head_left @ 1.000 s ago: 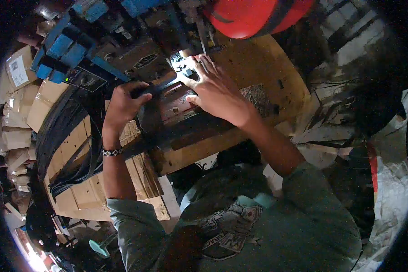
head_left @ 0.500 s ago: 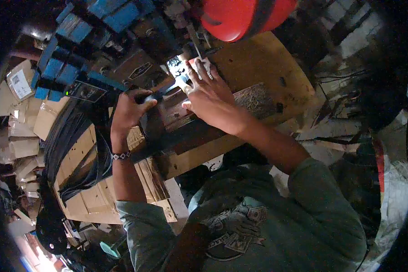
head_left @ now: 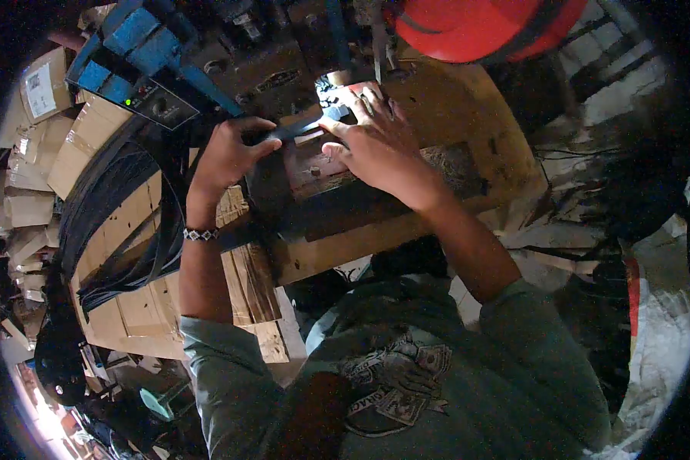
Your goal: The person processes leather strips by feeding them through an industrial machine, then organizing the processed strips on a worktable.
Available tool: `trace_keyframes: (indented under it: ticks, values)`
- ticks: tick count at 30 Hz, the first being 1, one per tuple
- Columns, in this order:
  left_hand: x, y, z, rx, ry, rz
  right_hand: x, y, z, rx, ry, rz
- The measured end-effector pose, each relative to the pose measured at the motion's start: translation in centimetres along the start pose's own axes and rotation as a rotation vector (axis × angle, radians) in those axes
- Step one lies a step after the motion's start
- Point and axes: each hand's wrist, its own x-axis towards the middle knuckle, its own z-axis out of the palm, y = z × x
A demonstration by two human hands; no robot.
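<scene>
Metal strip [head_left: 303, 126] lies on the wooden bench [head_left: 445, 100] beside the blue machine [head_left: 142, 46], one end gripped in the curled left hand [head_left: 234, 153], right hand [head_left: 376, 146] pressing on it with fingers spread

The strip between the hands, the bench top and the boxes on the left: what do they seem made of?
The strip, pinched by the left hand, is dark with a dull sheen under the lamp. It may be rubber, leather or thin metal; the light is too dim to settle it. The bench top is bare yellow-brown wood, worn and stained. The boxes are plain brown cardboard with folded flaps.
</scene>
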Motion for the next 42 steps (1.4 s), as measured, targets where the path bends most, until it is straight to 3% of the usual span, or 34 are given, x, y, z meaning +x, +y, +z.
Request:
trace_keyframes:
  ticks: [3,6,9,12,15,19,22,25,32,37,40,41,42]
  values:
    - [-0.3,0.0,0.2,-0.077,0.03,-0.086,-0.3,-0.7,0.2,-0.118,-0.004,0.032]
    - [-0.3,-0.6,0.2,0.027,0.021,-0.023,0.1,-0.7,-0.2,-0.136,-0.076,0.034]
    - [0.0,-0.5,0.3,0.013,-0.006,-0.065,-0.2,0.0,0.1,-0.111,0.01,-0.041]
    - [-0.3,-0.6,0.2,0.005,0.058,0.013,-0.4,-0.1,-0.5,-0.047,0.043,-0.023]
    - [-0.5,2.4,-1.0,0.086,-0.035,-0.123,-1.0,-0.2,-0.4,-0.117,0.052,-0.015]
    - [-0.1,0.6,-0.5,0.091,-0.025,-0.037,-0.4,-0.1,-0.1,-0.282,-0.122,0.002]
    - [-0.3,0.5,-0.2,0.111,0.036,0.06,0.0,-0.2,0.6,-0.311,-0.114,0.003]
    - [-0.3,-0.3,0.2,0.072,0.055,0.068,-0.2,-0.9,0.7,-0.097,-0.002,-0.002]
    - [0.1,-1.2,0.2,-0.029,-0.034,0.02,0.8,-1.8,-0.1,0.01,-0.215,0.19]
    - [-0.2,-1.2,0.4,-0.049,0.003,0.058,0.8,-1.7,2.0,-0.038,0.103,0.004]
    - [-0.1,-1.4,0.4,-0.004,0.016,0.071,1.7,-2.1,0.9,0.057,-0.157,0.112]
    - [-0.1,-1.7,0.3,-0.013,-0.007,0.045,1.7,-1.6,1.9,0.275,-0.222,0.196]
    - [-0.1,-1.9,0.4,-0.019,-0.026,0.026,1.4,-1.3,2.4,0.197,-0.139,0.137]
